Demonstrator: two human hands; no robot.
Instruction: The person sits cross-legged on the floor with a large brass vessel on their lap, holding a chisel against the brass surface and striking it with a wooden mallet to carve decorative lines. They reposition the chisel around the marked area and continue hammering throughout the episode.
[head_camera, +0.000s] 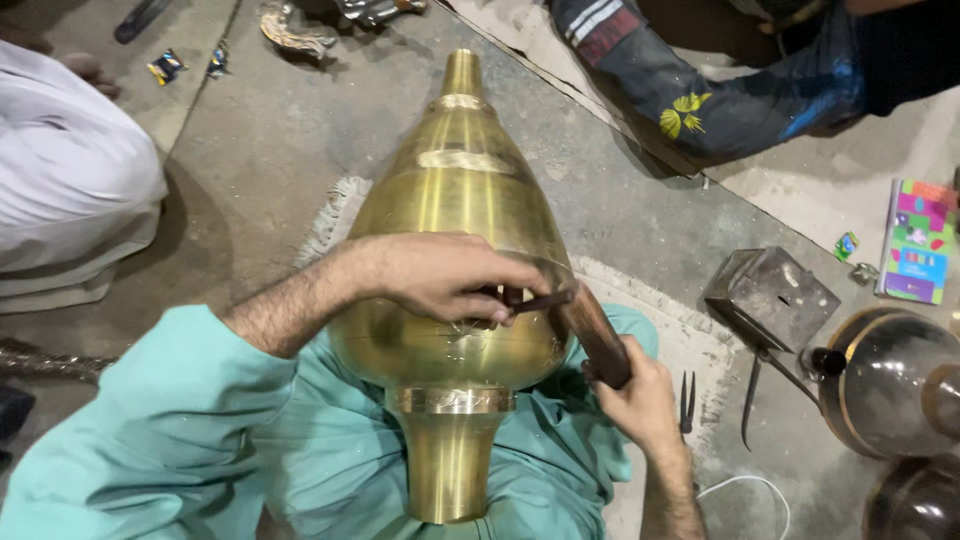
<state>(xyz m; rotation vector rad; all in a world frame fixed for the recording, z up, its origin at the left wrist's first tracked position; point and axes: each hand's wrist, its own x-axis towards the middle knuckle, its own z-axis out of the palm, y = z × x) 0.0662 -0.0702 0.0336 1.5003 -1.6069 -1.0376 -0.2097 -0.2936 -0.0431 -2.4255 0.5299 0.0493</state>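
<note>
Across the lap lies a polished, teardrop-shaped brass vessel (455, 230), left hand (445, 277) gripping a chisel (530, 298), right hand (640, 400) a wooden mallet (593, 333).

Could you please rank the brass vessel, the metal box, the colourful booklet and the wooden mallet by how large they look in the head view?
1. Brass vessel, largest by far.
2. Metal box.
3. Colourful booklet, near the box in size, so this order is unsure.
4. Wooden mallet, partly hidden.
</note>
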